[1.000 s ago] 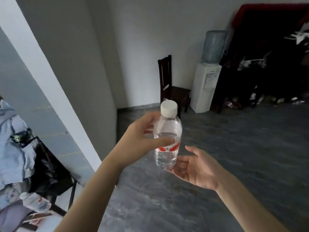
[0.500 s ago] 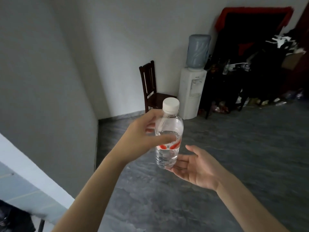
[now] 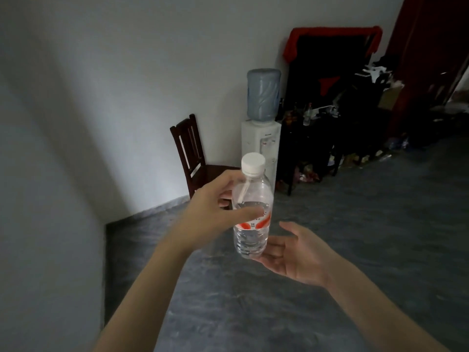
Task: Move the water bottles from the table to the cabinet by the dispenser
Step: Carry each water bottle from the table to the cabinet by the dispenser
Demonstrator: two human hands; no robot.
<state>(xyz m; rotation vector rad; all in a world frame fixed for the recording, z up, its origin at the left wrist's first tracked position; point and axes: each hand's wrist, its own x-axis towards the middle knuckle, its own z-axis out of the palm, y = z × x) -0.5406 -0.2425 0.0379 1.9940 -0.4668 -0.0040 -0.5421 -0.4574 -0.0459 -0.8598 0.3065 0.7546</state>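
My left hand (image 3: pixel 210 212) grips a clear water bottle (image 3: pixel 252 217) around its upper half, thumb across the front. The bottle stands upright, has a white cap and a red and white label, and is partly full. My right hand (image 3: pixel 297 257) lies open, palm up, just under and beside the bottle's base. Far ahead, a white water dispenser (image 3: pixel 261 146) with a blue jug stands against the wall. To its right is a dark cabinet (image 3: pixel 312 146) with small bottles on top.
A dark wooden chair (image 3: pixel 193 158) stands left of the dispenser. Clutter lies on the floor under and right of the cabinet. A red cloth (image 3: pixel 330 34) hangs over a dark frame behind it. Grey floor (image 3: pixel 355 250) stretches between me and the dispenser. A white wall runs along the left.
The view has swung right and moved forward: the table and white wall edge at left are gone, and the dispenser and cabinet look closer. Both hands keep the same hold on the bottle.
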